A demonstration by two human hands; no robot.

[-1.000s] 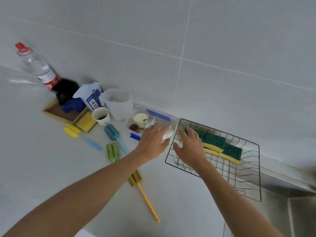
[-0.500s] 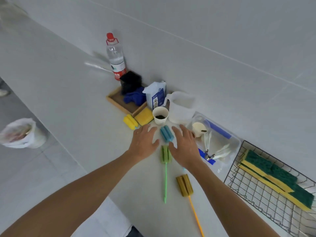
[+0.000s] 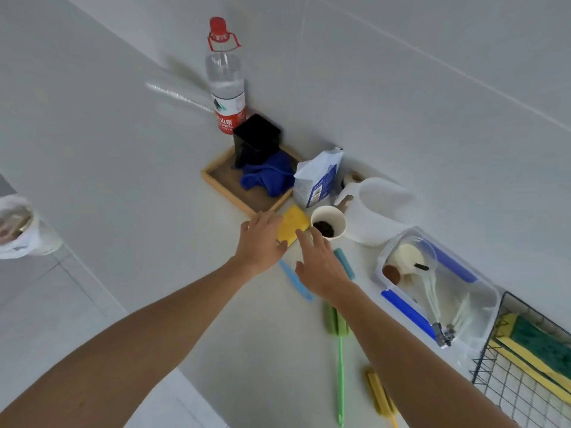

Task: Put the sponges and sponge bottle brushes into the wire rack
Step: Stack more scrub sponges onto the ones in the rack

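Note:
My left hand [image 3: 261,239] lies palm down, fingers on the near edge of a flat yellow sponge [image 3: 295,223]. It hides the head of a brush whose light blue handle [image 3: 296,281] runs out beneath it. My right hand [image 3: 321,264] hovers open just to the right, over a teal sponge brush [image 3: 344,262]. A green sponge brush [image 3: 339,338] and a yellow-brown one [image 3: 380,393] lie nearer to me. The wire rack [image 3: 506,393] at the lower right holds green-and-yellow sponges [image 3: 540,344].
Along the wall stand a water bottle [image 3: 225,88], a wooden tray [image 3: 216,180] with a black container and a blue cloth, a paper bag [image 3: 318,180], a paper cup [image 3: 328,223], a white jug [image 3: 377,211] and a clear plastic box [image 3: 482,304]. A lined bin [image 3: 18,227] sits below the counter edge.
Both hands left the wire rack and swept left across the counter past the brushes. They now sit at the yellow sponge beside the wooden tray. My view turned left with them.

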